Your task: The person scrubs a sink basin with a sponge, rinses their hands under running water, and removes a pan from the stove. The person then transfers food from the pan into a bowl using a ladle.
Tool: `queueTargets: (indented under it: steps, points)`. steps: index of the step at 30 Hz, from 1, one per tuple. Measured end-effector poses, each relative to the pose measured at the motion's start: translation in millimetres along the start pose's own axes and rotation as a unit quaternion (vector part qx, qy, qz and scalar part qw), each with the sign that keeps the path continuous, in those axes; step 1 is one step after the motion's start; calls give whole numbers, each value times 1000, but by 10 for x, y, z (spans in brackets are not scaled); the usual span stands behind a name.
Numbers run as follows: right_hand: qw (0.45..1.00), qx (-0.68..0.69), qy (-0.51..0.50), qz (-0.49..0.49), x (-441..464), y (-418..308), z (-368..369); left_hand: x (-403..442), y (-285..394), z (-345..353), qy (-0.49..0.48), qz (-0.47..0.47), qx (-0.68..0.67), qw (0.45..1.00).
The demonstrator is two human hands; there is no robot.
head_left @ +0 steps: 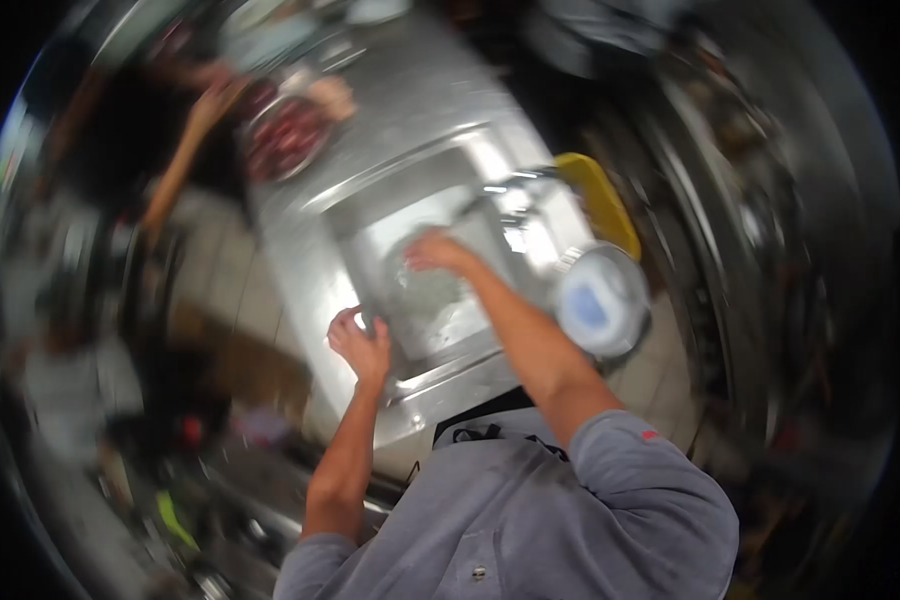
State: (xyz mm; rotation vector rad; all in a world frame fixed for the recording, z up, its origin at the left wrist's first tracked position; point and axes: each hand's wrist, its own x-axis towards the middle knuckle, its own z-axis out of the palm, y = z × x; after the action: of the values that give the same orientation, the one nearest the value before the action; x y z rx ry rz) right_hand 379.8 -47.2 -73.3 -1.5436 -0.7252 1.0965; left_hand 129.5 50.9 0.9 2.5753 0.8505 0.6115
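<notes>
My left hand [360, 343] is at the near left rim of a steel sink [335, 255], thumb and fingers apart around a small dark thing too blurred to name. My right hand [436, 251] reaches into the basin, above a pale, blurred thing [425, 290] at the bottom. Its fingers are bent and smeared, so what they hold, if anything, cannot be made out. A tap [510, 185] extends over the basin from the right side.
A bowl of dark red pieces [288, 138] stands at the counter's upper left, beside a co-worker's arm [185, 150]. Right of the sink are a yellow container [600, 205] and a round whitish container [602, 300]. Tiled floor shows at the left.
</notes>
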Motion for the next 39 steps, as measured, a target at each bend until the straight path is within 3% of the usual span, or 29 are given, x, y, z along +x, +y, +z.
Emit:
queueTargets:
  steps: [1,2,3,4,5,6,7,8,9,10,11,13,14,15,17,18,20,21,22,23,25,27,28,30,32,35,36,38,39]
  points:
    - [953,-267,74,-119,19,22,53,173,122,199,26,50,-17,998]
    - [853,-449,186,-192,34,55,88,425,149,480,-48,4,-169,984]
    - [867,-441,212,-91,-122,-318,122,715,207,774,-152,-42,-304,940]
    - [893,-379,223,-98,-496,-801,180,939,434,765,-258,-97,-462,843]
    - [875,-388,263,-122,-468,-709,205,1165,301,1123,-361,-56,-521,772]
    - [887,-271,331,-176,-467,-578,285,1431,173,1465,-483,-119,-540,679]
    - [904,-200,350,-141,-992,-1010,384,1429,402,1365,-535,-107,-531,649]
    - [892,-224,382,-93,-1132,-1017,478,1513,563,1216,-577,-98,-517,625]
    - [892,-262,366,-39,-1375,-1079,527,1578,580,1398,-584,-156,-528,596]
    - [894,-292,339,13,-1648,-1115,622,1746,384,1944,-659,-51,-644,385]
    - [890,-307,337,21,-1903,-1074,669,1878,245,2383,-722,30,-679,128]
    - [891,-330,310,48,-2387,-956,831,1607,743,2104,-673,-178,-648,307]
    - [895,-335,288,66,-2619,-896,927,1417,972,1946,-547,-379,-575,477]
    - [892,-331,293,90,-2881,-857,1050,1321,1190,1925,-554,-372,-575,474]
    - [887,-317,312,128,-3354,-657,1270,1185,1438,1923,-521,-287,-560,576]
    - [882,-305,331,140,-3544,-496,1364,1184,1448,2049,-522,-196,-580,594]
    - [862,-268,405,142,-4083,-372,1571,1254,1372,2401,-535,-104,-568,617]
    - [846,-234,432,205,-4296,-276,1659,1353,1374,2559,-541,-15,-547,639]
    - [826,-190,458,269,-4445,-128,1764,1512,1382,2724,-574,25,-566,592]
    - [804,-179,491,285,-4566,112,1864,1435,1528,2615,-563,-7,-589,579]
    - [791,-205,497,291,-4831,671,2017,1504,1534,2498,-594,-138,-647,459]
    - [778,-178,525,296,-5145,806,2250,1169,1724,1933,-507,-37,-548,664]
    - [766,-153,553,290,-5321,775,2372,1201,1680,2084,-513,24,-497,700]
    - [734,-87,557,379,-5620,671,2644,1440,1636,2418,-493,191,-389,755]
    - [729,-110,541,405,-5926,1060,2951,1431,1670,2284,-379,265,-267,845]
    - [671,36,560,485,-6221,1671,3503,1052,1952,2129,-247,328,-178,894]
    - [563,56,605,560,-6189,1987,3682,819,2024,2045,-213,341,-171,900]
    - [434,81,644,625,-6471,2424,3968,250,2192,1882,-200,369,-177,890]
    - [462,88,682,560,-6602,2605,4210,-34,2263,1807,-211,381,-179,882]
